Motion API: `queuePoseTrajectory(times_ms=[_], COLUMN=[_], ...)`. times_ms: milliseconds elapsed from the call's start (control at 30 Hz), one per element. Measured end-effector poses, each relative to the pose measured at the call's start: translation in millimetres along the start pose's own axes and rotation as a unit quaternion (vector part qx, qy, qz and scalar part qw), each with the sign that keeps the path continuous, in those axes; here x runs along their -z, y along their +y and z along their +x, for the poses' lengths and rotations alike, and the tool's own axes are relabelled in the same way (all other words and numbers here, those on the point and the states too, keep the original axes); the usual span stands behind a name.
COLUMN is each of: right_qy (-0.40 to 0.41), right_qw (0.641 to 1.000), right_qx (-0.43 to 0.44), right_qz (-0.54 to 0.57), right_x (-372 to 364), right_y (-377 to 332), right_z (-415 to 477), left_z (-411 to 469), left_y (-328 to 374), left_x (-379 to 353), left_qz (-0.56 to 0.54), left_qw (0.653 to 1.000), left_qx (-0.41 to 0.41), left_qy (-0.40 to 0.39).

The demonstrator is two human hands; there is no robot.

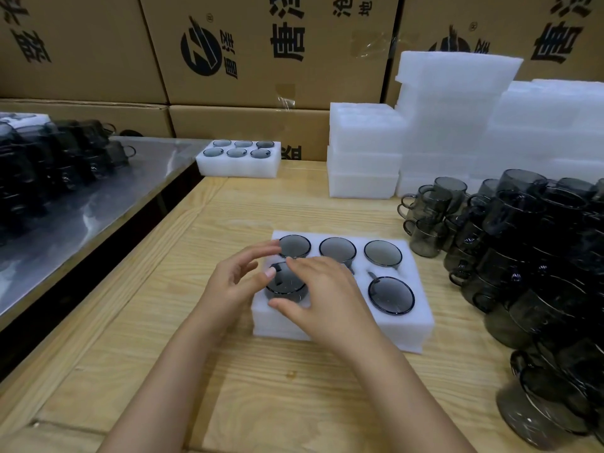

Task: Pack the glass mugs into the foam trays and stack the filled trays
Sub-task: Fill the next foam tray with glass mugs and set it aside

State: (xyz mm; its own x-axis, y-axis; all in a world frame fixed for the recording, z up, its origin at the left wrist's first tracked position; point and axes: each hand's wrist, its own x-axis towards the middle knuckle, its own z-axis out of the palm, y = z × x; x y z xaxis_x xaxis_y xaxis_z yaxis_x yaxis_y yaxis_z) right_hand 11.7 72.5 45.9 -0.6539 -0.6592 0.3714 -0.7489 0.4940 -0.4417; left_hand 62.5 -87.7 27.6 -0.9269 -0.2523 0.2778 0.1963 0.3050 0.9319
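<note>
A white foam tray (421,325) lies on the wooden table in front of me with several smoky glass mugs in its holes. The back row holds three mugs (337,249), and one mug (391,294) sits at the front right. At the front left hole sits another mug (283,284); my right hand (322,295) lies over it with fingers curved round its rim. My left hand (237,276) hovers just left of that mug, fingers spread and loosely bent, thumb tip near the rim. The front middle hole is hidden by my right hand.
A filled foam tray (238,168) stands at the table's far end. Stacks of foam trays (362,152) rise at the back right. Piles of loose dark glass mugs (539,256) crowd the right side. A metal table (98,197) with more mugs is left. Cardboard boxes (261,50) stand behind.
</note>
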Motion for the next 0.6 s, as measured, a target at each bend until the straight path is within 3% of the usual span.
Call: queuePoseTrajectory(times_ms=[167, 300, 433, 533, 600], right_qy=[-0.062, -0.095, -0.107, -0.119, -0.114], right_qw=[0.989, 0.97, 0.962, 0.963, 0.97], right_qx=[0.057, 0.076, 0.068, 0.055, 0.048], right_qz=[-0.118, -0.209, -0.243, -0.236, -0.21], right_x=[-10.9, -15.0, -16.3, -14.8, -12.1], right_y=[-9.1, -12.2, -14.0, -14.7, -11.2], right_z=[-7.0, -12.6, -10.7, -12.3, -16.1], left_z=[1.2, 2.1, 4.2, 0.0, -2.5], left_y=[-0.4, -7.0, -7.5, -5.8, -3.0], left_x=[-15.0, -21.7, -21.0, -29.0, -29.5], left_qz=[-0.035, -0.013, -0.012, -0.005, 0.127], left_qw=[0.999, 0.999, 1.0, 0.999, 0.984], left_qx=[0.016, 0.024, 0.015, 0.014, -0.044], left_qy=[0.024, -0.025, -0.023, 0.04, 0.117])
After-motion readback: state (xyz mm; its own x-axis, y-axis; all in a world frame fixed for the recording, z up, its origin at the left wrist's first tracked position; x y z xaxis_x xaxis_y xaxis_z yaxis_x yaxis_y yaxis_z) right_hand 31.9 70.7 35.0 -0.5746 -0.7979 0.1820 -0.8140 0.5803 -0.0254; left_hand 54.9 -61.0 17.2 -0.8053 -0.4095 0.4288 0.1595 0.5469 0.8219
